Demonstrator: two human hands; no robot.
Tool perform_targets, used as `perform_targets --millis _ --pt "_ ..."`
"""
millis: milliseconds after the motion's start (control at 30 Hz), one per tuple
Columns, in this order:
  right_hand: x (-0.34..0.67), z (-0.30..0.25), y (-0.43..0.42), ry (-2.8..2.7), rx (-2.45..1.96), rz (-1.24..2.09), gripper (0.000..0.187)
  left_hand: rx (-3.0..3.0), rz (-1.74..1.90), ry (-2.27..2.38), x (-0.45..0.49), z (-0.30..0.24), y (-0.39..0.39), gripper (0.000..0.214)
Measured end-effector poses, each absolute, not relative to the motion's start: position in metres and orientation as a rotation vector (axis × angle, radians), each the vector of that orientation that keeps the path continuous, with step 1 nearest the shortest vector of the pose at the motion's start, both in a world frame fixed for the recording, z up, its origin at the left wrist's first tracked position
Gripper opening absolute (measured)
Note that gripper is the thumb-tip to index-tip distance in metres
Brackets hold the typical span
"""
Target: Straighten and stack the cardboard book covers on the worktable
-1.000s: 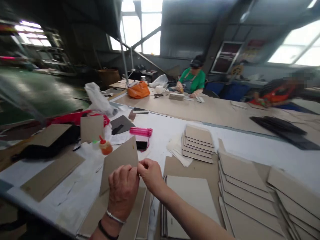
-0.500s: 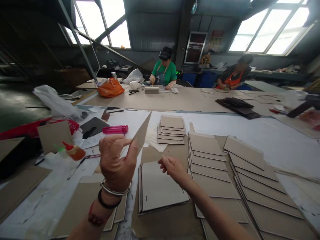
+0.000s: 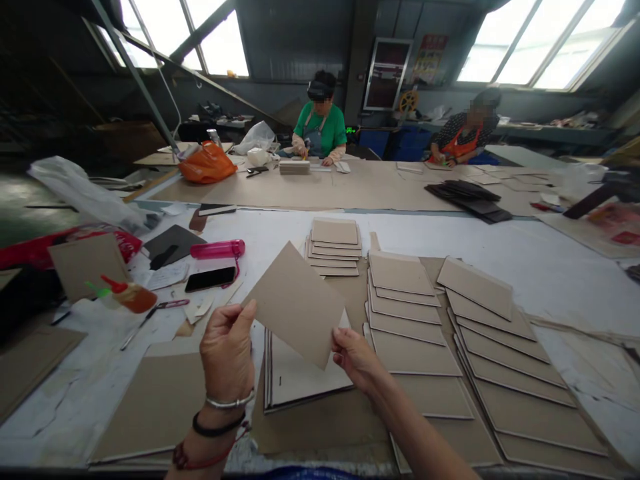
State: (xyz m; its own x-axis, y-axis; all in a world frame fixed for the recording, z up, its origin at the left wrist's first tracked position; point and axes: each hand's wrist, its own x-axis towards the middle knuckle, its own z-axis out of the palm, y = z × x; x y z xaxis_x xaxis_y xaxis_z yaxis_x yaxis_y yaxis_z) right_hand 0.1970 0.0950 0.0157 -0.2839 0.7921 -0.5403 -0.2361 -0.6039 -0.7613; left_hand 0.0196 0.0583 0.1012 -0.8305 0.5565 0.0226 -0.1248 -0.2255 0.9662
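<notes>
I hold a grey-brown cardboard sheet (image 3: 299, 303) up in front of me, tilted like a diamond. My left hand (image 3: 227, 347) pinches its left corner with thumb and fingers. My right hand (image 3: 354, 357) grips its lower right edge. Under the sheet lies a stack of pale boards (image 3: 300, 380) with small slits. To the right, several cardboard sheets (image 3: 415, 320) lie fanned out in overlapping rows on the white table (image 3: 525, 267).
A small pile of boards (image 3: 334, 247) sits further back. To the left lie a black phone (image 3: 211, 279), a pink case (image 3: 217, 249), an orange glue bottle (image 3: 131, 295) and loose boards (image 3: 150, 407). Two people work at the far table (image 3: 350, 190).
The view swung right. The sheet, held edge-on in my left hand half a second ago, now faces me, and my right hand has taken its lower right edge.
</notes>
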Motion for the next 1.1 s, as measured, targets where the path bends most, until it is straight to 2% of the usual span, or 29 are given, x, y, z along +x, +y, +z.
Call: perform_targets --millis 167,300,467,600,833,1100 --pt "0.223 -0.009 0.107 -1.264 -1.466 1.643 0.028 0.708 1.611 2.010 0.003 0.037 0.015 0.028" --pt "0.242 -0.032 0.119 -1.632 -1.565 1.379 0.021 0.675 1.303 2.045 0.016 -0.016 -0.018 0.034" --pt "0.247 -0.054 0.133 -1.875 -1.673 1.167 0.015 0.703 1.129 2.065 0.034 -0.046 -0.031 0.039" --pt "0.246 -0.053 0.137 -1.938 -1.660 1.243 0.014 0.651 1.083 2.079 0.035 -0.056 -0.033 0.040" --pt "0.256 -0.030 0.127 -2.117 -1.586 1.381 0.029 0.570 1.072 2.063 0.034 -0.064 -0.040 0.041" --pt "0.257 -0.054 0.113 -2.030 -1.696 1.368 0.031 0.582 0.975 2.070 0.033 -0.073 -0.043 0.038"
